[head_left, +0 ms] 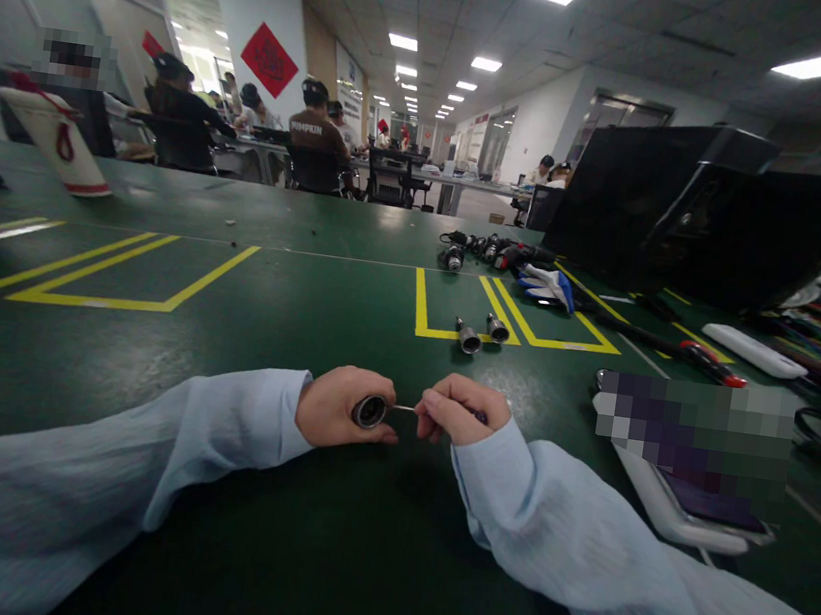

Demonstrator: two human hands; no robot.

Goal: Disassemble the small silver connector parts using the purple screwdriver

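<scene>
My left hand [337,405] is closed around a round metal connector [370,411], its dark open end turned toward me. From the right, my right hand [459,410] grips a thin screwdriver [403,408]. The slim shaft reaches across to the connector's side, and a bit of dark handle shows behind my fingers. Whether the tip sits in a screw is too small to tell. Beyond my hands, two similar metal connectors [468,336] [496,329] lie by the yellow tape line.
Farther back are a pile of cabled connectors [454,256] and blue-white gloves [547,287]. On the right lie a phone [692,466] on a white case, a red-black tool [712,363] and a white bar [753,351]. A paper cup [61,141] stands far left; black monitors [651,203] stand behind.
</scene>
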